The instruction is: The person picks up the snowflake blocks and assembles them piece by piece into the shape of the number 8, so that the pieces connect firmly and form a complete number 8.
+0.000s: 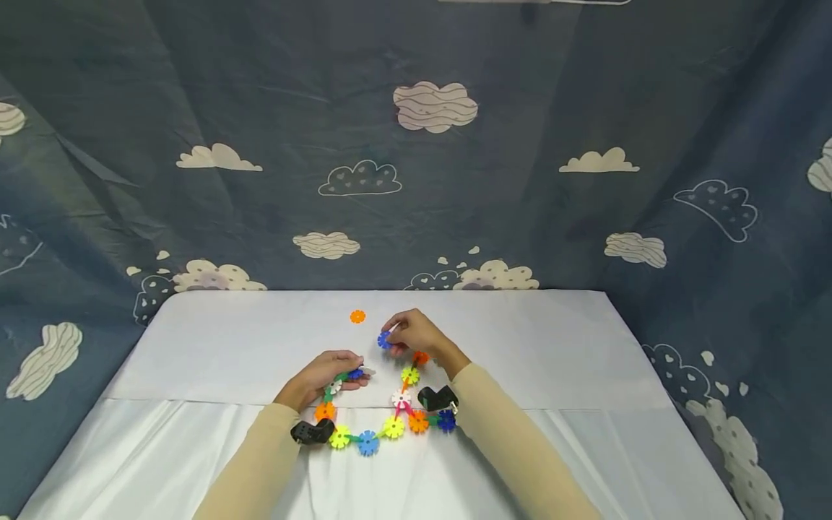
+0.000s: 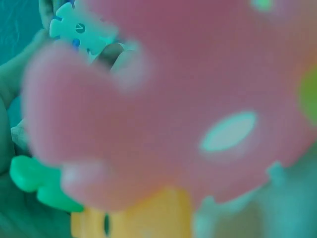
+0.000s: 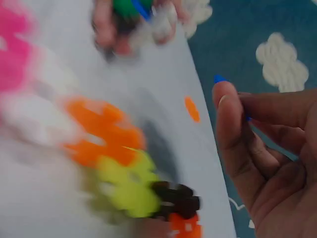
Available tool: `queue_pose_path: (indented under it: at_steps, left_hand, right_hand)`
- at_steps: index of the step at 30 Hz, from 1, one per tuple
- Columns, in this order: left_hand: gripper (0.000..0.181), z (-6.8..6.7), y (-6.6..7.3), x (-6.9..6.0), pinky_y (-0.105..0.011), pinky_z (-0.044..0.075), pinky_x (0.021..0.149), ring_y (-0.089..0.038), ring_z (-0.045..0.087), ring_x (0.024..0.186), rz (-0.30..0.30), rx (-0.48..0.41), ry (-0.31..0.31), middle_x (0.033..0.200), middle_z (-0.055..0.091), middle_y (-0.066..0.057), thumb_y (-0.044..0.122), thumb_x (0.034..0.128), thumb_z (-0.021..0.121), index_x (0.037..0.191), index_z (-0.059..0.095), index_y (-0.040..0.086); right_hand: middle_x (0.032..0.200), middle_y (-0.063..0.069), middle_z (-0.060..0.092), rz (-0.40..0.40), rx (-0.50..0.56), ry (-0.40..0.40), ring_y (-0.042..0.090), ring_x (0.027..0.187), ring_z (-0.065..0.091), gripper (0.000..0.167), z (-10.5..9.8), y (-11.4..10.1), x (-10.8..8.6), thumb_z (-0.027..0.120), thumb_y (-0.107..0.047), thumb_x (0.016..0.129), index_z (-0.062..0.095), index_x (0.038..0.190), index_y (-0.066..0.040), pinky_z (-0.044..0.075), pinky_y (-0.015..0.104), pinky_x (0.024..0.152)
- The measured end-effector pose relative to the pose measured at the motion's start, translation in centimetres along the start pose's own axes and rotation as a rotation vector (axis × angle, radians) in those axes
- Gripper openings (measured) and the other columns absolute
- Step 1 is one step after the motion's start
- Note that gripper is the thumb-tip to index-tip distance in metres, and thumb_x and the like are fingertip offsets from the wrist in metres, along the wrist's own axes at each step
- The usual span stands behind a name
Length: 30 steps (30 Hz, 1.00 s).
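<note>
A chain of notched plastic discs [image 1: 367, 443] in several colours hangs in a loop between the two forearms. My left hand [image 1: 328, 372] grips one end of it, where a dark blue disc [image 1: 354, 373] shows beside a green one and a whitish piece. Above the chain's other end, my right hand [image 1: 416, 332] pinches a single blue disc [image 1: 384, 340] between thumb and fingers; in the right wrist view only blue slivers of it show. An orange disc [image 1: 357, 316] lies loose on the table. A blurred pink disc [image 2: 148, 109] covers most of the left wrist view.
The white cloth-covered table [image 1: 520, 347] has a seam across it. Behind and at the sides hangs a dark curtain [image 1: 507, 217] with cloud prints. Black wrist cameras [image 1: 313, 432] sit on both wrists, close to the chain.
</note>
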<state>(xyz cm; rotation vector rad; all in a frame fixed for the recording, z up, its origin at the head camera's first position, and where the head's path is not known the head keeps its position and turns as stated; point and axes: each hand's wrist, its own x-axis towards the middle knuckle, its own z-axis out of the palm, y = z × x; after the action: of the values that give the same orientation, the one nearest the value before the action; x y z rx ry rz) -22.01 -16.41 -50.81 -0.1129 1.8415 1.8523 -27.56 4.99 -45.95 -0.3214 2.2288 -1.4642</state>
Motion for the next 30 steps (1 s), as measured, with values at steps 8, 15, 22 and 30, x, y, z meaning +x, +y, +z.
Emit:
queue_pose_path:
  at_steps: [8, 15, 22, 30]
  left_hand:
    - [0.019, -0.3, 0.7, -0.5, -0.031, 0.058, 0.079, -0.022, 0.070, 0.088, 0.013, -0.023, 0.014, 0.103, 0.070, -0.019, 0.014, 0.1003, 0.052, 0.106, 0.055, -0.004]
    - [0.018, 0.3, 0.4, -0.6, -0.030, 0.058, 0.077, -0.020, 0.071, 0.084, -0.039, -0.040, 0.037, 0.101, 0.070, -0.016, 0.013, 0.1001, 0.053, 0.107, 0.054, -0.003]
    - [0.019, 0.2, 0.3, -0.3, -0.030, 0.058, 0.076, -0.020, 0.070, 0.082, -0.019, -0.032, 0.066, 0.099, 0.070, -0.015, 0.013, 0.1005, 0.051, 0.109, 0.053, -0.004]
    - [0.021, 0.4, 0.2, -0.4, -0.031, 0.058, 0.077, -0.021, 0.070, 0.084, -0.022, -0.035, 0.078, 0.101, 0.070, -0.017, 0.011, 0.1017, 0.048, 0.113, 0.053, -0.006]
  right_hand:
    - [0.074, 0.014, 0.066, -0.046, 0.128, -0.002, 0.017, 0.057, 0.066, 0.017, 2.0, 0.4, -4.0, 0.058, 0.003, 0.092, 0.063, 0.108, 0.008, 0.059, 0.032, 0.061]
    - [0.075, 0.017, 0.068, -0.029, 0.206, 0.089, 0.021, 0.060, 0.068, 0.016, 3.1, 1.8, -4.8, 0.056, 0.007, 0.091, 0.062, 0.105, 0.011, 0.059, 0.032, 0.059]
    - [0.078, 0.018, 0.069, -0.005, 0.238, 0.138, 0.022, 0.062, 0.070, 0.017, 4.0, 1.6, -4.5, 0.055, 0.006, 0.091, 0.060, 0.107, 0.010, 0.059, 0.032, 0.060]
    - [0.085, 0.028, 0.066, 0.038, 0.302, 0.096, 0.026, 0.064, 0.070, 0.018, 4.1, 1.8, -4.2, 0.054, 0.007, 0.092, 0.057, 0.109, 0.012, 0.059, 0.036, 0.063]
